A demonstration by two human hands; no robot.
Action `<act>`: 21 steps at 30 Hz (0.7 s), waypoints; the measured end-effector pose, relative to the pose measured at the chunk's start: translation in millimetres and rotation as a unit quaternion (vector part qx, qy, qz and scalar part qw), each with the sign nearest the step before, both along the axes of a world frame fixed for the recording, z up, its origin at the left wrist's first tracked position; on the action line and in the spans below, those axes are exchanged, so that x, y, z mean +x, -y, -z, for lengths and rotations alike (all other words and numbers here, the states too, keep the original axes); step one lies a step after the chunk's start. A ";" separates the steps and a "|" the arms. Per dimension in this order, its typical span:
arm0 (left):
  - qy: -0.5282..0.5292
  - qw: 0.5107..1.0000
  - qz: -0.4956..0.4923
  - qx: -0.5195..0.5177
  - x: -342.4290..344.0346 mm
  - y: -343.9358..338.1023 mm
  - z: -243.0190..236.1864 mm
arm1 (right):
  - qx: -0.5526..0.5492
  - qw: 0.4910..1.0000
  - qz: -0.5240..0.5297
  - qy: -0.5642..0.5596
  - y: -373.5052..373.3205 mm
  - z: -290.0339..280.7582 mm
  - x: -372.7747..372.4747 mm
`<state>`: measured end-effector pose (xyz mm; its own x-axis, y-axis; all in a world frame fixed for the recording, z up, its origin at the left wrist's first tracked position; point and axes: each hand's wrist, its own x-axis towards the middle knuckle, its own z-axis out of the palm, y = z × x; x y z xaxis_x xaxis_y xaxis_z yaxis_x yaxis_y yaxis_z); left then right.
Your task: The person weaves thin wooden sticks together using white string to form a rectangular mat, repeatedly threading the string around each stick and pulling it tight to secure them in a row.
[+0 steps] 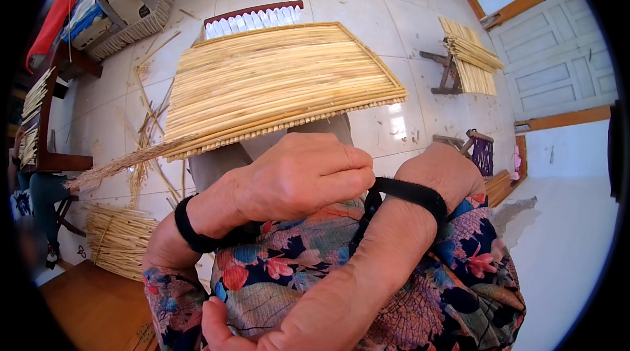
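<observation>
My left hand (298, 174) is closed, thumb and fingers pinching the end of a black strap (417, 195). That strap loops round my right forearm, close to the bent elbow. Another black band (189, 225) circles my left forearm. The right forearm crosses my body toward the lower left, where part of my right hand (226, 328) shows beside my left sleeve. One of its digits stretches upward and apart; the other fingers are cut off by the lower edge. Beyond my hands, a flat panel of straw-coloured stalks (275, 82) lies tilted over my knees.
Loose stalks (147, 128) litter the tiled floor at left, near a stalk bundle (121, 239). A brown wooden surface (98, 305) is at lower left. A person's leg (44, 210) shows at far left. At right are another stalk panel (472, 55) on a stool and a door (558, 55).
</observation>
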<state>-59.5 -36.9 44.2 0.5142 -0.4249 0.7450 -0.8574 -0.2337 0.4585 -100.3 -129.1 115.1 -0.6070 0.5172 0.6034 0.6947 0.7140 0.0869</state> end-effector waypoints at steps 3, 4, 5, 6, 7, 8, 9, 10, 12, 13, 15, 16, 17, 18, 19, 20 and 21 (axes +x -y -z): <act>-0.007 1.000 -0.010 -0.026 -0.8 0.0 10.3 | -0.007 1.000 0.000 -0.006 2.0 0.9 -2.3; -0.008 1.000 -0.011 -0.026 -1.9 0.4 11.4 | -0.008 1.000 0.001 -0.006 2.7 1.6 -3.0; -0.021 0.999 -0.013 -0.029 -3.9 1.1 12.3 | -0.009 1.000 0.003 -0.009 3.7 1.6 -4.5; -0.033 0.999 -0.017 -0.032 -6.2 2.0 13.3 | -0.011 1.000 0.003 -0.011 4.5 2.0 -4.8; -0.034 0.999 -0.017 -0.032 -7.6 4.2 15.0 | -0.013 1.000 0.006 -0.013 5.5 1.9 -5.3; -0.030 0.998 -0.040 -0.040 -8.6 7.6 17.0 | -0.015 1.000 0.007 -0.014 7.0 2.2 -4.9; -0.026 0.997 -0.064 -0.046 -9.7 9.2 17.9 | -0.017 1.000 0.009 -0.016 7.6 2.2 -5.3; -0.028 0.996 -0.066 -0.046 -10.7 8.0 18.4 | -0.017 1.000 0.014 -0.017 8.3 2.4 -4.8; -0.036 0.998 -0.038 -0.033 -10.8 4.1 19.5 | -0.021 0.999 0.023 -0.020 10.4 2.1 -1.4; -0.036 0.998 -0.036 -0.032 -11.0 3.7 20.2 | -0.023 0.999 0.032 -0.021 11.7 1.5 1.6; -0.078 0.996 -0.028 -0.044 -12.3 4.6 22.6 | -0.036 0.998 0.057 -0.021 15.5 1.6 10.6; -0.079 0.996 -0.025 -0.043 -11.5 5.2 23.4 | -0.042 0.996 0.071 -0.022 18.5 1.6 16.7; -0.080 0.995 -0.011 -0.057 -10.0 6.4 23.4 | -0.046 0.995 0.087 -0.022 20.9 0.1 22.2; -0.081 0.994 -0.007 -0.068 -12.6 5.1 20.9 | -0.047 0.994 0.092 -0.023 21.7 -2.0 26.9; -0.080 0.995 -0.014 -0.063 -15.9 5.5 20.9 | -0.048 0.994 0.098 -0.024 21.4 -5.0 30.6; -0.080 0.995 -0.014 -0.065 -19.0 6.0 19.9 | -0.047 0.993 0.103 -0.024 22.1 -7.2 31.3; -0.078 0.994 -0.001 -0.073 -17.2 9.2 24.6 | -0.054 0.991 0.118 -0.024 23.7 -6.7 36.0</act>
<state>-76.7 -46.1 19.6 0.6296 -0.3164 0.7095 -0.7723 -0.1558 0.6158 -64.3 -152.8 121.8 -0.4337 0.7043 0.5620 0.8451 0.5343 -0.0175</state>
